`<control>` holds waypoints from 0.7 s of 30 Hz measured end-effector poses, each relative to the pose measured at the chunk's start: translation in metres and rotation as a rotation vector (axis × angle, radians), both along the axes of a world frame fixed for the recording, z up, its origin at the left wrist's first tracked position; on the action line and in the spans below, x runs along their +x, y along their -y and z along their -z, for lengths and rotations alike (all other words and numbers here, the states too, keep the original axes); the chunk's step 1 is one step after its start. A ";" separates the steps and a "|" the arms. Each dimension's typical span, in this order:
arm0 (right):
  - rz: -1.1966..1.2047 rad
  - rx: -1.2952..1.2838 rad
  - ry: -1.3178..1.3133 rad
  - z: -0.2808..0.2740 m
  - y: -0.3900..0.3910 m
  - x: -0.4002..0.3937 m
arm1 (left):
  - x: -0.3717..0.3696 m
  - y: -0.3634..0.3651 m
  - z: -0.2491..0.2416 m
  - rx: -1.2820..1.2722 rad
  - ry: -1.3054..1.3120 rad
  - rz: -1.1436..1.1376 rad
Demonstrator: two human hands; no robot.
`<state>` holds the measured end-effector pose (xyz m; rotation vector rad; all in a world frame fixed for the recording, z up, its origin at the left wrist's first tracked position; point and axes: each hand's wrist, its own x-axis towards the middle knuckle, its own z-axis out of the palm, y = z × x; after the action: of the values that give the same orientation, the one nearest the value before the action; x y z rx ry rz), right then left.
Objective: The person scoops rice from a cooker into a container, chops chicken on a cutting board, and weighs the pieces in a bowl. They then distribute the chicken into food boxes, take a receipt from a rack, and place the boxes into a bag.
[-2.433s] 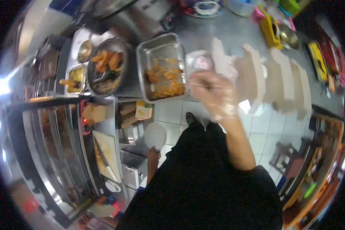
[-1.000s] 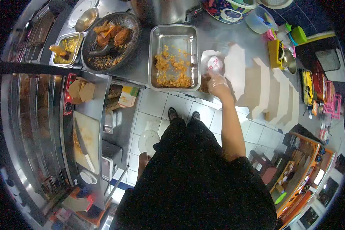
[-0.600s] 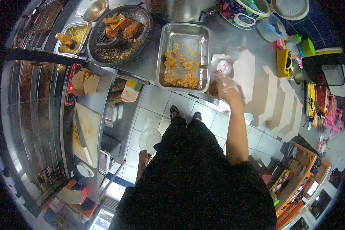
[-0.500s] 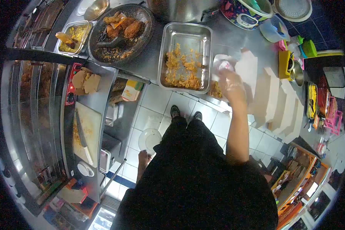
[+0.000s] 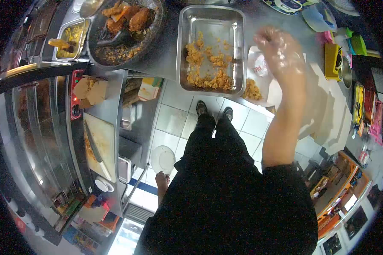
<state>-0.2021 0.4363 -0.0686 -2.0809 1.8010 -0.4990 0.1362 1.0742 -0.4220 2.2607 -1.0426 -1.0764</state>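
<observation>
My left hand [image 5: 162, 180] hangs low beside my body, its fingers closed on the edge of a round, pale, see-through plate [image 5: 163, 158]. Raised over the counter, my right hand [image 5: 283, 53] looks shiny, as if in a clear plastic glove; its fingers bend down and are partly hidden and blurred. Below it lies an open white carton box [image 5: 264, 91]. Inside the box are a white wrapped packet [image 5: 258, 66] with red print and a heap of golden fried crumbs [image 5: 252, 90]. Left of the box, a steel tray [image 5: 212, 25] holds more crumbs.
A large stone mortar [image 5: 155, 46] with fried chicken pieces [image 5: 138, 20] stands at the upper left, near a metal tub [image 5: 81, 42] of yellow food. Several carton boxes [image 5: 323, 102] stand right. A knife [image 5: 98, 155] rests on a cutting board [image 5: 108, 136] at left.
My right hand has moved up and away from the box's crumbs toward the back of the counter. My view has shifted; the left hand still holds the plate.
</observation>
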 end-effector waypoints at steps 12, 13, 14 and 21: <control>-0.360 0.329 -0.206 0.139 -0.045 0.041 | 0.017 0.067 -0.013 0.119 -0.308 -0.453; -0.357 0.323 -0.200 0.149 -0.048 0.043 | 0.019 0.072 -0.017 0.245 -0.572 -0.913; -0.291 0.353 -0.175 0.158 -0.050 0.043 | 0.025 0.067 -0.002 0.228 -0.504 -0.720; -0.246 0.175 -0.038 0.114 -0.069 0.027 | 0.046 0.087 -0.010 0.314 -0.195 -0.003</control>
<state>-0.1748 0.5057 -0.1823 -2.1603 1.5184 -0.2285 0.1824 0.9876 -0.4124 2.3289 -0.8383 -1.5152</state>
